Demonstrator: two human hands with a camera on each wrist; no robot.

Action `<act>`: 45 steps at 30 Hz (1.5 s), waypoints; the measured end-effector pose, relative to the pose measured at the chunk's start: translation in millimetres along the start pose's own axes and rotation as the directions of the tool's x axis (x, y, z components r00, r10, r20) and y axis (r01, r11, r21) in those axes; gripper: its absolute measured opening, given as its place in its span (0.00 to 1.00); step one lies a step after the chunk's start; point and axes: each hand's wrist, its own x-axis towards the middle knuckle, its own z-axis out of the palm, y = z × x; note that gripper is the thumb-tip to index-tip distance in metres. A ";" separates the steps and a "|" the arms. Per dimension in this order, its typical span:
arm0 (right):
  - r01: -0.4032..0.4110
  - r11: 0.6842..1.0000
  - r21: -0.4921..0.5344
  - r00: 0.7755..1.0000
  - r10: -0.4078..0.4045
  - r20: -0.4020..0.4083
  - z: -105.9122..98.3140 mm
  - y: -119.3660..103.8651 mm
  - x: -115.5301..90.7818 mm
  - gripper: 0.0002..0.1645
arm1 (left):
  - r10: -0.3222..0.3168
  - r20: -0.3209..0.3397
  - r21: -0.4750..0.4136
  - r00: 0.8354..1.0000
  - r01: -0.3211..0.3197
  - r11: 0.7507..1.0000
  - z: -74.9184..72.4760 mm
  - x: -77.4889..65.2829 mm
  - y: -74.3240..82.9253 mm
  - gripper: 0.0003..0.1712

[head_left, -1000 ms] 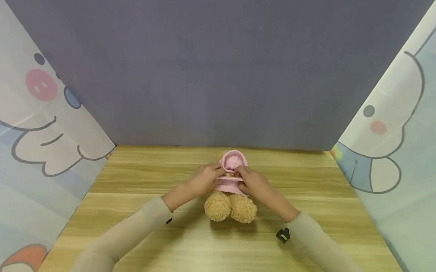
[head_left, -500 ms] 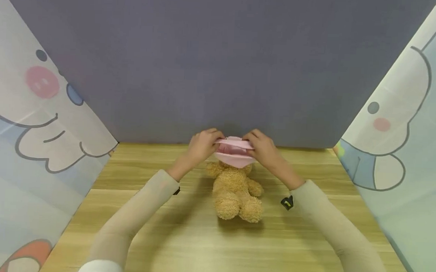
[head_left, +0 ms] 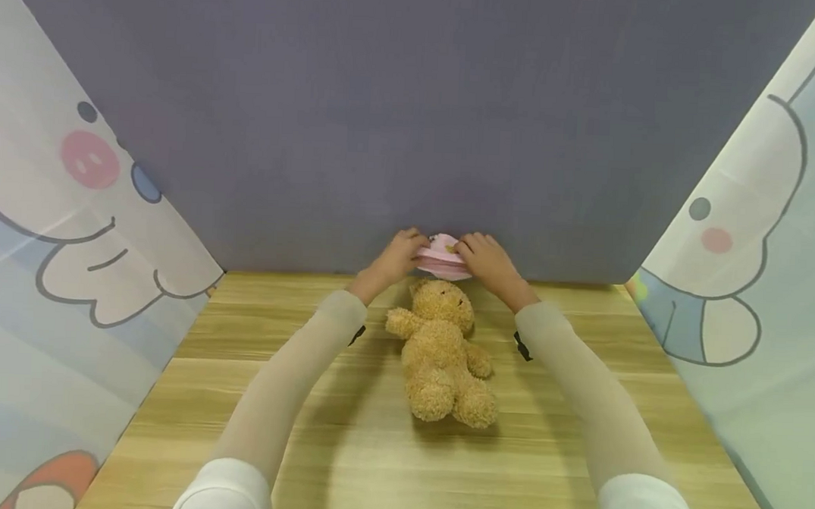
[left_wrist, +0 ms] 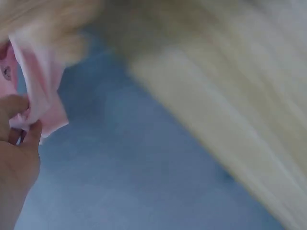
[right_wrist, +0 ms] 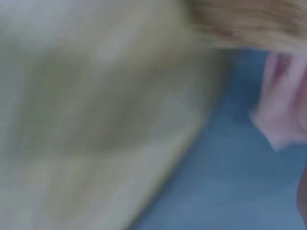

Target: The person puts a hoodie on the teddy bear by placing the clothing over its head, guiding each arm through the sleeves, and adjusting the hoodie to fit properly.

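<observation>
A small pink doll garment (head_left: 444,257) with a yellow print is stretched between my two hands, just beyond the teddy bear's head. My left hand (head_left: 402,256) grips its left side; in the left wrist view thumb and fingers pinch the edge of the pink cloth (left_wrist: 43,91). On the other side my right hand (head_left: 487,259) holds the cloth with curled fingers. The light brown teddy bear (head_left: 437,354) lies on its back, legs toward me, bare of clothing. In the right wrist view the garment (right_wrist: 283,105) is blurred, and most of that hand is out of frame.
Everything rests on a wood-grain table (head_left: 384,474). A dark grey panel (head_left: 413,133) rises along its back edge, close behind my hands. Cartoon-printed sheets (head_left: 54,216) stand on the left and right sides.
Both hands have lifted the pink garment off the bear's front, carried it over the head and away toward the back panel. The bear's body and head are now uncovered.
</observation>
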 end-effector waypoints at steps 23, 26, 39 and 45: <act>-0.491 0.842 0.221 0.835 0.383 0.396 38.5 -33.0 -34.5 0.06 | -0.218 0.242 0.089 0.945 0.202 0.975 55.0 -42.8 -9.5 0.09; -0.527 0.763 0.374 0.842 0.408 0.353 23.1 -31.8 -38.0 0.05 | -0.200 0.125 -0.003 0.972 0.202 0.979 46.9 -46.4 -5.8 0.03; -0.438 0.565 0.699 0.859 0.034 0.511 1.9 -21.2 -64.1 0.32 | -0.111 0.126 -0.178 0.986 0.133 0.975 27.4 -52.7 3.6 0.14; -0.471 0.526 0.708 0.850 0.056 0.524 7.9 -28.7 -71.7 0.49 | -0.039 0.313 -0.297 0.949 0.137 0.945 21.4 -54.7 0.7 0.33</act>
